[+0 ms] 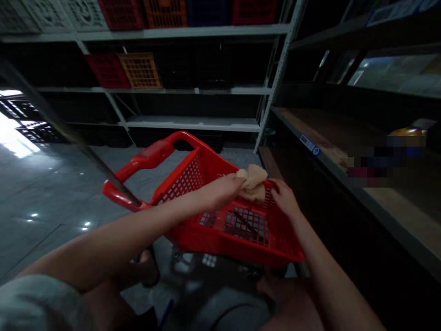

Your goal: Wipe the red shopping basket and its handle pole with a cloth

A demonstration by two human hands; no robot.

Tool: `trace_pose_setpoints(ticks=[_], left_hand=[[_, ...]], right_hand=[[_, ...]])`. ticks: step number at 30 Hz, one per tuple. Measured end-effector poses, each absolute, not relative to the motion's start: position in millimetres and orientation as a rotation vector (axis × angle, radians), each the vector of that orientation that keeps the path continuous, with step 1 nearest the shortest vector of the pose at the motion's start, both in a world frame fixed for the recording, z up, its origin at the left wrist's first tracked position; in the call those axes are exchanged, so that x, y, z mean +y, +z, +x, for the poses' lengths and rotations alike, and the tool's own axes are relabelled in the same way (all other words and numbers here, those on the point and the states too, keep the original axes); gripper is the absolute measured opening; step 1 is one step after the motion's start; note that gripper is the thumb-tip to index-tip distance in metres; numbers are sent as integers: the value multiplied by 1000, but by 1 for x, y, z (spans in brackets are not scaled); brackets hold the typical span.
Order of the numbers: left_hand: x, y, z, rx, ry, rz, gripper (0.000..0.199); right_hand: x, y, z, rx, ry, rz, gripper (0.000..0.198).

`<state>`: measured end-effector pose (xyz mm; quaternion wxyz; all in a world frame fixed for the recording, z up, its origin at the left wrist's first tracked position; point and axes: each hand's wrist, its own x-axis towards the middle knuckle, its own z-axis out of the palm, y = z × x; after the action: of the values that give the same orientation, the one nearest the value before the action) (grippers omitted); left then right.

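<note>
left hand (223,187): pinching the tan cloth (253,181) at the basket's rim
right hand (284,197): gripping red basket (241,230) rim, 3 o'clock of cloth

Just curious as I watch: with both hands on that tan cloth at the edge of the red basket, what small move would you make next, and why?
Probably draw the tan cloth a little further along the red basket rim. The left hand pinches one end, the right hand holds the rim beside it, and the cloth lies bunched over that far edge.
</note>
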<state>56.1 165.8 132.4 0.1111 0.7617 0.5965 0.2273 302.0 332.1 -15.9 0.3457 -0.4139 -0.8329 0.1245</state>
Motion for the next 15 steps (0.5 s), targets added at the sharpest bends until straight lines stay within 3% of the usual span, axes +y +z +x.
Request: trace_pose_setpoints(ticks=[2, 4, 8, 11, 15], left_hand=[[117, 149, 21, 1761, 491, 2461, 24], [69, 160, -14, 1923, 595, 2500, 19], [-2, 173, -61, 2264, 1597, 2344, 14], [-23, 189, -71, 2127, 2322, 2223, 29], [-9, 233, -82, 2258, 2633, 1669, 42]], right_hand=[[330, -12, 302, -2193, 261, -1026, 39], [317, -5, 296, -2180, 231, -1003, 39], [249, 17, 257, -2058, 409, -934, 39], [175, 42, 205, -2041, 767, -825, 39], [94, 89, 125, -2080, 1077, -607, 48]])
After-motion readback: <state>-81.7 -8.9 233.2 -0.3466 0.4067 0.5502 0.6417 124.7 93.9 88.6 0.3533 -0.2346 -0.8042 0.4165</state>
